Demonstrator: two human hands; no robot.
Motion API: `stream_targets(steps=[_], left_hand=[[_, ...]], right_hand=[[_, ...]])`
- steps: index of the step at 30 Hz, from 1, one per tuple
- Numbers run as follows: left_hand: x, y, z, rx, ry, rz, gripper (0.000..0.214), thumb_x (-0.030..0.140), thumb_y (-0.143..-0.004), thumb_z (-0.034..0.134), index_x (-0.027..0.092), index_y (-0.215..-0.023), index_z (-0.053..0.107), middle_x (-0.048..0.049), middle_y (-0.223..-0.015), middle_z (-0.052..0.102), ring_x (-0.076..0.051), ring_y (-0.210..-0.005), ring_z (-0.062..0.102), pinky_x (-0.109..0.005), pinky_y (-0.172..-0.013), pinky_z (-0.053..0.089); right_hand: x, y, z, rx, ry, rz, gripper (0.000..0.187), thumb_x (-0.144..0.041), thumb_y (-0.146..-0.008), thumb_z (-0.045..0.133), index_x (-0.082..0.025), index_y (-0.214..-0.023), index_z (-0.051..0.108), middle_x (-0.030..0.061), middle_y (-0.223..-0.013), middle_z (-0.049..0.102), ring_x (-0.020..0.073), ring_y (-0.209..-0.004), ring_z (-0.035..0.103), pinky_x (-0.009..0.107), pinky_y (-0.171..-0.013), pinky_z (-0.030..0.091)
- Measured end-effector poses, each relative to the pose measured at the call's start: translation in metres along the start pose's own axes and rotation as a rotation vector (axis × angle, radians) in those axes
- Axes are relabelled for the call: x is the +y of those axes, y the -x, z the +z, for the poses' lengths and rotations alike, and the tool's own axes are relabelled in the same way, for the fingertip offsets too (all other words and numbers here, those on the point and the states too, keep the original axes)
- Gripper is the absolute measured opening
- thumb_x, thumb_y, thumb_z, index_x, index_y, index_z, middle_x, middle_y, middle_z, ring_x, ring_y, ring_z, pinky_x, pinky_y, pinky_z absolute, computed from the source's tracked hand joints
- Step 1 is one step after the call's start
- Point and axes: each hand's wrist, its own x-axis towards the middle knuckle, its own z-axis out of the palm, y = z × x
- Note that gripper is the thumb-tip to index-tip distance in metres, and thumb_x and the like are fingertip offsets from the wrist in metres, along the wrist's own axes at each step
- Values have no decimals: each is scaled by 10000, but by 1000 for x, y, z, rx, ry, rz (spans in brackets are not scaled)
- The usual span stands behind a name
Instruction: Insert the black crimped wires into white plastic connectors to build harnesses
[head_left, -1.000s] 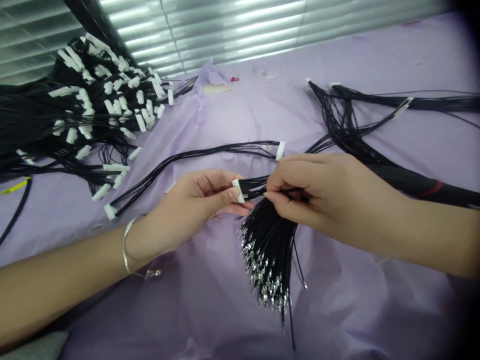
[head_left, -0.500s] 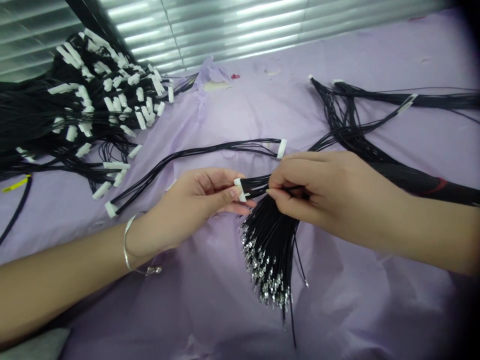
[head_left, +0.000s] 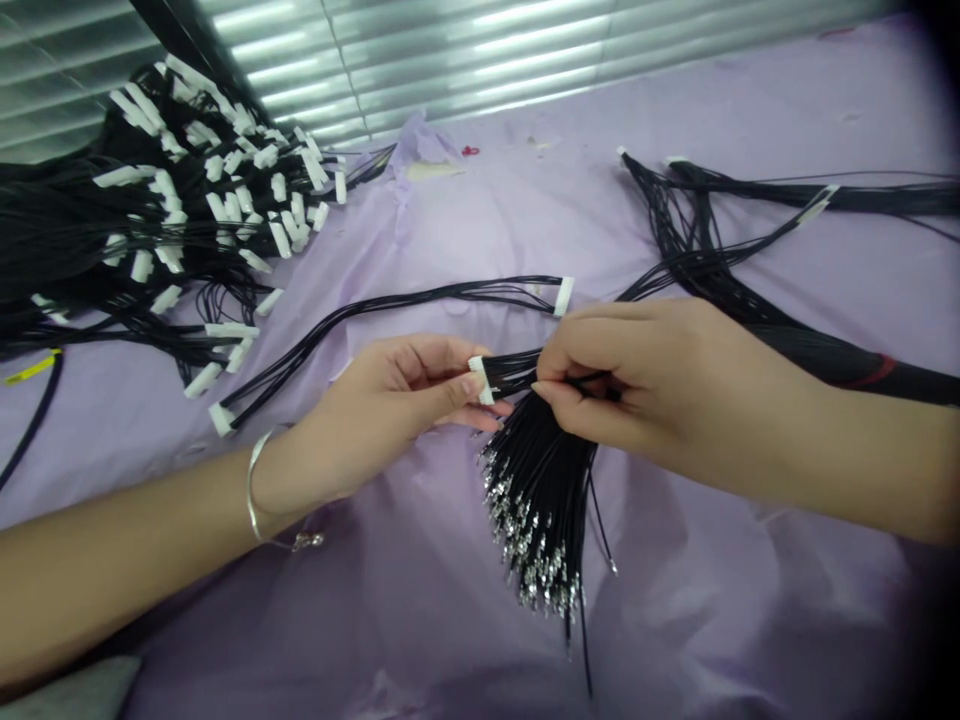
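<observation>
My left hand (head_left: 420, 385) pinches a white connector housing (head_left: 481, 380) between thumb and fingers. Several black wires run from the housing's right side toward my right hand (head_left: 607, 370). The right thumb and forefinger are closed on a black wire (head_left: 529, 385) close to the housing; its tip is too small to make out. Below the right hand a thick bundle of black wires (head_left: 544, 470) fans out downward, with bare silver crimp terminals (head_left: 532, 550) at the ends. Just above both hands lies a wire harness (head_left: 405, 297) with a white connector at each end.
A large heap of black harnesses with white connectors (head_left: 232, 210) lies at the left. More black wires (head_left: 697, 220) lie at the right, and a black sleeve with a red band (head_left: 874, 372) holds a bundle. Purple sheeting (head_left: 315, 620) covers the table; window blinds (head_left: 480, 60) stand behind.
The silver tip of the wire at the housing shows less than before, now close against the housing. Both hands keep nearly the same place and grip.
</observation>
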Motion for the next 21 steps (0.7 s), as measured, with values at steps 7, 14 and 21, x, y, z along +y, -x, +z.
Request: stream_targets(steps=[7,14,21], left_hand=[[-1,0,-1,17,-24,5,82,149,-825,666,110,-887,702,-60,-867,721,-129,-770,686,-197,-718,578],[0,-1,-1,-3,1,-5,79,137,-831,658,102,-887,702,-56,-868,720,-128,-782,690,-192,-729,578],[2,-1,-1,1,36,-32,83,120,-824,657,96,-889,703,-69,-871,722,-139,-773,691,-214,-728,580]], right_hand=[[-3,2,0,0,-22,58,122,-114,-773,546,-162,-662,563,-36,-598,527,63,-523,435,218,-531,325],[-2,2,1,11,17,54,108,-106,-766,547,-152,-675,583,-30,-599,532,69,-525,437,225,-532,326],[-1,2,0,-5,5,83,121,-123,-773,531,-163,-675,588,-33,-598,540,71,-519,439,228,-534,323]])
